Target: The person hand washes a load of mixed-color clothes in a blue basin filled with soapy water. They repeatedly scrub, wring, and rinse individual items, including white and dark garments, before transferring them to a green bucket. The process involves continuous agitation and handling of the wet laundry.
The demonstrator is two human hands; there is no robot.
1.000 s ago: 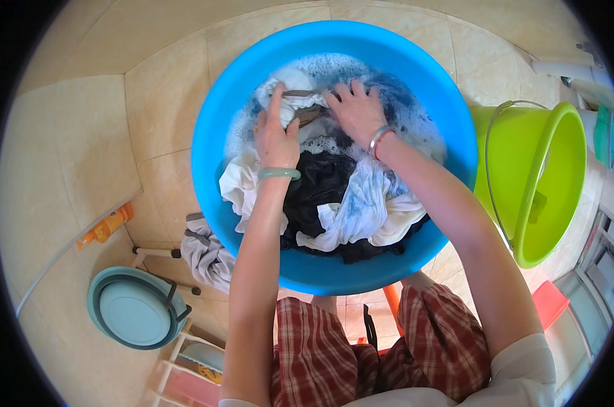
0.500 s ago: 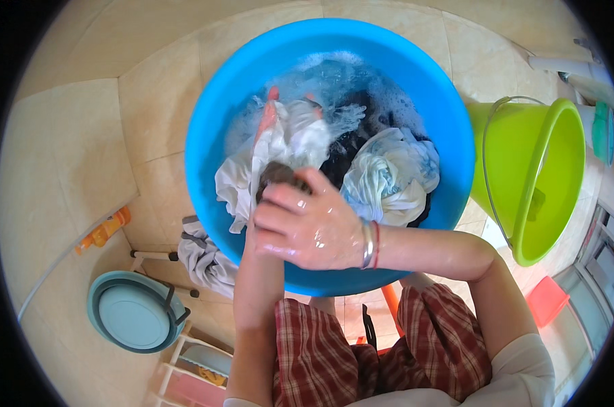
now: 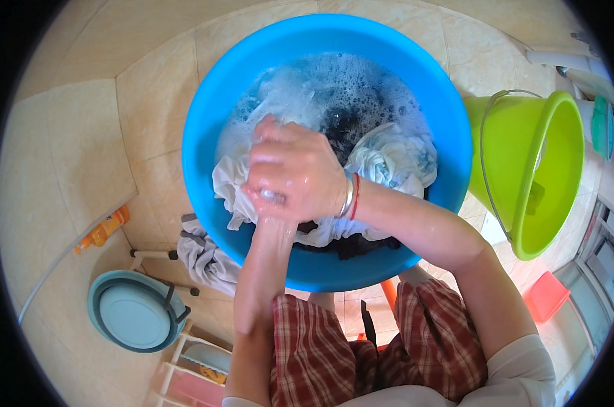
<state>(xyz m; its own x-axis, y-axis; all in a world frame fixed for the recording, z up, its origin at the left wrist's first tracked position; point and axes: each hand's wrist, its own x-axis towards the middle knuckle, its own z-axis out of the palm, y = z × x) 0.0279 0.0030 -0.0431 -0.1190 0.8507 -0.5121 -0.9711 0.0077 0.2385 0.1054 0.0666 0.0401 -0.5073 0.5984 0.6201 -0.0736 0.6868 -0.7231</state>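
Soapy water half fills a blue basin (image 3: 208, 88). Over its left part, my right hand (image 3: 296, 169) is closed, its wet back facing up; whatever its fingers hold is hidden beneath. Most of my left hand (image 3: 278, 220) lies under it, with just the wrist end showing and its fingers out of sight. A white cloth (image 3: 232, 193) spreads out beside and below both hands. To their right, a white-and-blue garment (image 3: 391, 159) is bunched up in the water. Dark cloth (image 3: 368, 245) shows along the basin's near side.
A lime-green bucket (image 3: 510, 156) with a wire handle lies tilted at the right. Grey cloth (image 3: 205, 254) hangs by the basin's lower left. Further left are a grey-blue folding basin (image 3: 130, 312), orange bottles (image 3: 103, 229) and a low rack (image 3: 174, 366). A pink-red container (image 3: 546, 297) stands right.
My right hand has moved up and away from me, now covering my left hand. The brown thing under its fingers is no longer visible. The white cloth sank lower, and foam spread.
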